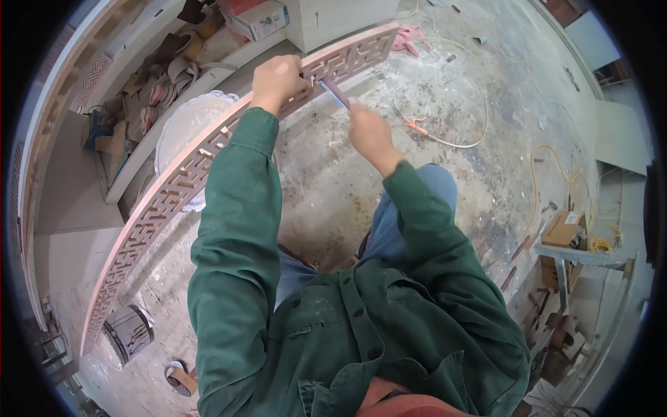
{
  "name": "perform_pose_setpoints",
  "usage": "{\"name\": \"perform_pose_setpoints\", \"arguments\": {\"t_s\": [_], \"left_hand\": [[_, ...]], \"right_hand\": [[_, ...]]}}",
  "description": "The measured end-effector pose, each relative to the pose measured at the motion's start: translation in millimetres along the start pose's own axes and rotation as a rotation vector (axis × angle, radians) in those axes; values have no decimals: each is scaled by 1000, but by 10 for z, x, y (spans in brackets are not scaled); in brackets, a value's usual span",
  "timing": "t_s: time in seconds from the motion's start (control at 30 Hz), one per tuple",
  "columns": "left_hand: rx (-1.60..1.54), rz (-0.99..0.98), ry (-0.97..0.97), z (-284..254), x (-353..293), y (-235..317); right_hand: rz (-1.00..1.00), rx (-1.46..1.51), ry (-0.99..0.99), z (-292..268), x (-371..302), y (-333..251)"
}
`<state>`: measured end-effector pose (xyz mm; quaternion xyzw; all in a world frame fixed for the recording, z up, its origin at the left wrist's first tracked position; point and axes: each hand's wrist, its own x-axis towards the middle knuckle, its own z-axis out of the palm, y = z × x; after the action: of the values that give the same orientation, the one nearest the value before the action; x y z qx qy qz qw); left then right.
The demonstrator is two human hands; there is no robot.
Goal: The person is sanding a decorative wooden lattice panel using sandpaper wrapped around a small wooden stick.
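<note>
A long, pinkish fretwork panel (pixel 221 125), cut through with a geometric lattice, stretches from the lower left to the top middle. My left hand (pixel 276 80) is closed over its upper edge. In my right hand (pixel 369 133) is a narrow, flat, dark stick-like tool (pixel 335 93) with a bluish-white edge; its exact kind is unclear. The tool's far end meets the lattice openings just right of my left hand. The fingertips of my left hand are partly hidden behind the panel.
Behind the panel stands a round, plastic-lined tub (pixel 191 121). An orange-ended air hose (pixel 415 126) and a pink cloth (pixel 408 39) lie on the stained floor. At lower left are a dark bucket (pixel 128 336) and a brown roll (pixel 182 381). A cardboard box (pixel 563 228) sits at right.
</note>
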<state>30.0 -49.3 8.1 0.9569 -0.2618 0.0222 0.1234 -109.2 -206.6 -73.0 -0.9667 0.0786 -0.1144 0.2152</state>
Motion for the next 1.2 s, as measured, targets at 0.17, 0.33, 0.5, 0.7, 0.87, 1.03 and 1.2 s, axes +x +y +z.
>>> {"name": "perform_pose_setpoints", "arguments": {"t_s": [0.17,0.33,0.5,0.7,0.87,1.03,1.2], "left_hand": [[-1,64,49,19,69,170],[-73,-60,-82,-100,-38,143],[21,7,-9,-71,-30,118],[27,-25,-27,-50,-3,212],[29,-23,-26,-66,-2,92],[12,-31,-71,-48,28,297],[62,-36,-38,-51,-32,131]], "right_hand": [[12,-43,-58,-31,643,-115],[-19,-3,-83,0,175,36],[-5,18,-32,-57,247,-89],[-30,-45,9,63,453,-143],[-64,-1,1,65,-6,-44],[157,748,-226,163,491,131],[417,1483,-587,-147,182,-55]]}}
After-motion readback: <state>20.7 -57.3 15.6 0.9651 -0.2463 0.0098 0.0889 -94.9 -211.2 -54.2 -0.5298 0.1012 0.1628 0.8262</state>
